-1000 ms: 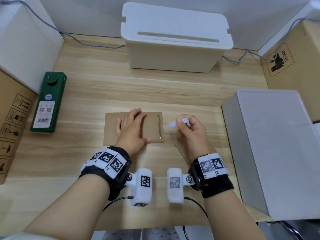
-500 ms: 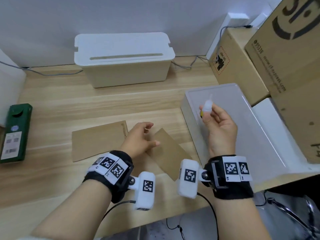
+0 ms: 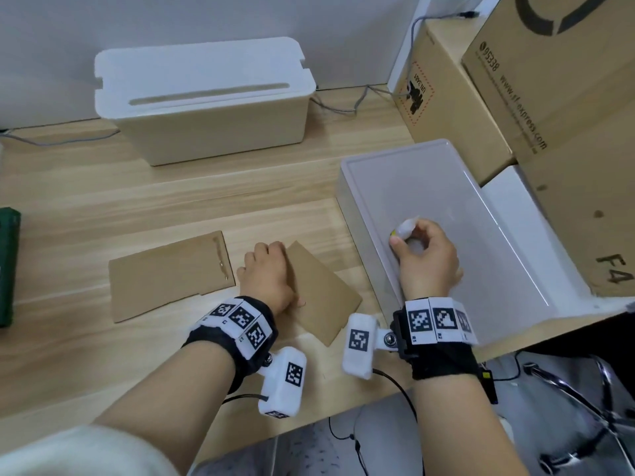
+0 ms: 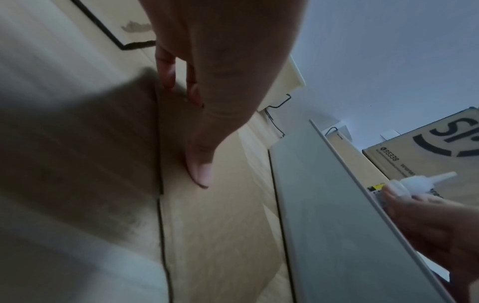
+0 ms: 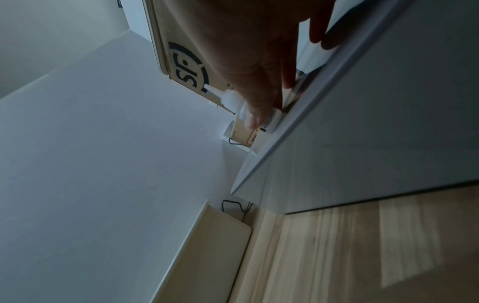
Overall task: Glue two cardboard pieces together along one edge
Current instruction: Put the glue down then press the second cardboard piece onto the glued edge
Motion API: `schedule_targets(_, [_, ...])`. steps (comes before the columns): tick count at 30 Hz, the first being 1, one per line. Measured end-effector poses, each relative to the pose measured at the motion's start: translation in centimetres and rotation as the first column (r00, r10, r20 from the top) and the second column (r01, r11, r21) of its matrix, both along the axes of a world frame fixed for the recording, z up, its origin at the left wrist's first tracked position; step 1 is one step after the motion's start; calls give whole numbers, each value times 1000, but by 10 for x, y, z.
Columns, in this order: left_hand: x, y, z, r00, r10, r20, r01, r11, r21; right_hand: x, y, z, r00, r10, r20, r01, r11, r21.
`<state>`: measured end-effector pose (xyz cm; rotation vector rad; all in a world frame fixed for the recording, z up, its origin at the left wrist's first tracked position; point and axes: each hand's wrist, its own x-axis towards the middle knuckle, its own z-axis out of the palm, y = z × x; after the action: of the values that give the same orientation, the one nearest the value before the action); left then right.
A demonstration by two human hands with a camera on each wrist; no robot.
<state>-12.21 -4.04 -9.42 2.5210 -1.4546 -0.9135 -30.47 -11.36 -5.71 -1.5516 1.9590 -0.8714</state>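
- Your left hand [image 3: 266, 274] lies palm down on the right card [image 3: 323, 297], fingers [image 4: 199, 172] straight and pressing it to the table [image 3: 171, 207].
- Your right hand [image 3: 426, 259] hovers over the grey box [image 3: 481, 207], fingers curled round the glue bottle [image 3: 407, 226].
- The left card [image 3: 165, 273] lies flat, a glue line along its right edge, apart from the other.
- The left wrist view alone shows the bottle's nozzle [image 4: 261, 178] clearly, uncapped and clear of the lid.
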Motion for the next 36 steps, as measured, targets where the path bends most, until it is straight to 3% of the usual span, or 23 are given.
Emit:
schedule_targets(5, [6,-3,0,995,37,-93,-33,998,46,-4,1,4,999,27,-22,-26,999,32])
schedule_targets(9, [17,3,2,923,62,-380,-111,988,-110,1,11,28,999,36,19,-37,998,53])
schedule_targets(12, [39,18,14,768,116,-630,-281,945,-169,15,17,59,991,74,114,-58,989,-135])
schedule_targets(15, [70,40,31,592,159,-790,-447,880,-158,43,20,82,950,257,176,-190,926,-327])
schedule_targets(17, [89,56,38,486,181,-855,-557,818,-143,68,24,83,902,365,229,-271,894,-356])
schedule_targets(20, [106,72,38,300,161,-940,-687,720,-96,102,35,68,774,481,412,-455,875,-166])
schedule_targets(21, [106,72,39,234,143,-962,-714,697,-70,109,39,60,715,526,460,-560,825,-74])
schedule_targets(23, [108,73,35,129,136,-982,-762,647,-10,129,52,45,588,631,505,-756,651,66])
schedule_targets(25, [103,71,37,88,135,-987,-761,649,20,145,63,33,529,691,492,-826,551,115])
schedule_targets(27, [101,67,38,94,159,-983,-751,659,35,156,69,23,546,704,454,-819,564,111])
schedule_targets(29, [104,66,36,188,191,-964,-723,690,-4,164,69,13,599,670,439,-776,620,112])
schedule_targets(33, [127,66,17,631,238,-738,-622,724,-298,163,60,-7,729,537,424,-625,775,93])
schedule_targets(36, [141,66,1,870,190,-456,-364,870,-331,161,55,-17,801,440,406,-511,855,81])
